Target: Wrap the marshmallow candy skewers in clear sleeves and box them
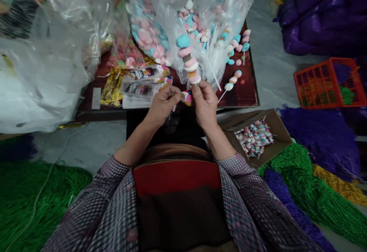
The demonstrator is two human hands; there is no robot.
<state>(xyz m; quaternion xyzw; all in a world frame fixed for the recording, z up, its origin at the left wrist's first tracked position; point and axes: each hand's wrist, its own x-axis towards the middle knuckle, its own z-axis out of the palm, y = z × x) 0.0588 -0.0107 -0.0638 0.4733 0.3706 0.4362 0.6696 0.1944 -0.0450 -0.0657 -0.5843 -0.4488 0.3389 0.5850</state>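
Upright above my right hand (205, 105) stands a skewer of pink, white and blue marshmallows (189, 64), its lower end pinched between thumb and finger. My left hand (165, 105) pinches a clear plastic wrapper (173, 109) with its thumb against the forefinger. A colourful printed piece (187, 97) shows between both hands. Left of them, printed clear packets (137, 89) lie stacked beside gold ties (112, 88). Behind the skewer are white sticks (212, 59) and an open bag of marshmallows (192, 21). Another skewer (233, 81) lies on the table to the right.
The dark table (249, 91) ends just in front of my body. A cardboard box (275, 135) of wrapped skewers sits at the lower right. Farther right are an orange basket (315, 84) and purple bundles; green strands (37, 191) lie at lower left.
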